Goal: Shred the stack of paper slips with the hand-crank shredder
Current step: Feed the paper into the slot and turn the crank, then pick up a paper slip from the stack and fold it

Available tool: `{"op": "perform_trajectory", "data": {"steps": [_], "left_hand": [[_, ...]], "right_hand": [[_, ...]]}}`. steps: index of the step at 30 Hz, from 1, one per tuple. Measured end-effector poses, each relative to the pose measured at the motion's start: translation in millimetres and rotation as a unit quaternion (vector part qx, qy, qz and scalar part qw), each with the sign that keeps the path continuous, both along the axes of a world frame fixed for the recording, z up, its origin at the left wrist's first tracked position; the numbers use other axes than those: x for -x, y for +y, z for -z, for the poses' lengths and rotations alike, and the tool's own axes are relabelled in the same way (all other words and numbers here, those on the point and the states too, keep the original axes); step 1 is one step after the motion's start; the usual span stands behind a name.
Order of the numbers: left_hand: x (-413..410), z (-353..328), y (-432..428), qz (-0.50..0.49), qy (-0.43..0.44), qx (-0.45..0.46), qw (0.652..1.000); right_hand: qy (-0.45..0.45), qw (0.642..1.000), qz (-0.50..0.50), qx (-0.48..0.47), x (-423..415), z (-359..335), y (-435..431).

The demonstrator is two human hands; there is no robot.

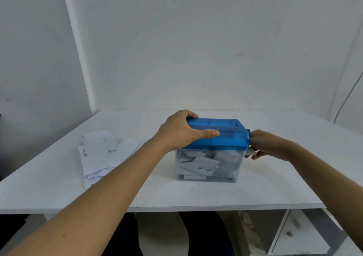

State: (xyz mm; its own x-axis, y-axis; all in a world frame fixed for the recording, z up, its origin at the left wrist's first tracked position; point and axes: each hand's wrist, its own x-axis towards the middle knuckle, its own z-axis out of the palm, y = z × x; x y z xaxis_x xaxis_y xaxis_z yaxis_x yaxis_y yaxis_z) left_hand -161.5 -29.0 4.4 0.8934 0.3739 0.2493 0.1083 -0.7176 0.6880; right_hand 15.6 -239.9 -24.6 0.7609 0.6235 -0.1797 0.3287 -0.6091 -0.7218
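Two hands, centre frame: the left hand grips the shredder to steady it. The right hand pinches its crank (paper slips wait left).

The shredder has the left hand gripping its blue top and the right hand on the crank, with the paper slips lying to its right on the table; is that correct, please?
Not quite. In the head view the paper slips lie to the left of the shredder, not its right. The left hand does grip the blue top and the right hand holds the crank.
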Motion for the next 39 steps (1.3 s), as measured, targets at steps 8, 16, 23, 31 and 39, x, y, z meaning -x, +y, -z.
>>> {"op": "perform_trajectory", "data": {"steps": [8,16,23,31,39], "left_hand": [[-1.1,1.1,-0.7,-0.008,-0.015,0.002,1.0],[9.5,-6.0,10.7,0.039,0.005,0.068,0.997],[61.8,12.4,95.6,-0.084,-0.051,0.072,0.993],[117.1,58.5,158.8,-0.312,-0.07,0.057,0.946],[119.4,80.5,169.4,-0.325,0.123,-0.128,0.929]], "right_hand": [[-0.057,0.998,0.016,-0.022,10.4,-29.8,-10.5],[-0.205,0.966,0.03,-0.156,44.0,-79.7,24.3],[-0.249,0.936,-0.105,-0.228,135.1,-82.5,75.0],[-0.203,0.944,-0.213,-0.148,195.4,-27.7,162.4],[-0.16,0.97,-0.181,-0.024,213.3,43.2,235.3]]}}
